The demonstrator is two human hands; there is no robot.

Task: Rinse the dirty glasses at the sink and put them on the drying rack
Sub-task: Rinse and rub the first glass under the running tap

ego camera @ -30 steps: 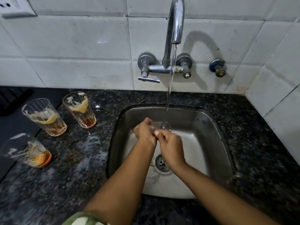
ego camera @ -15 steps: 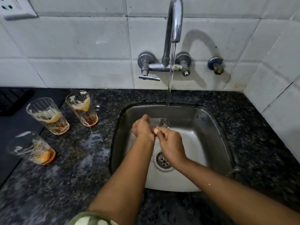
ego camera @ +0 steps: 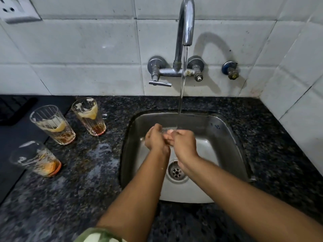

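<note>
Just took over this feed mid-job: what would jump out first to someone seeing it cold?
The running water falls from the tap into the steel sink, where the left hand and right hand are cupped around a clear glass that is mostly hidden. On the dark granite counter to the left stand three dirty glasses with brownish residue, upright and apart.

I face a wall of large white tiles (ego camera: 83, 49), scuffed and marked. A white power socket (ego camera: 16, 10) sits top left. A tiled side wall (ego camera: 300, 88) meets it on the right. The desk (ego camera: 73, 189) is dark speckled granite, wet in patches.
</note>
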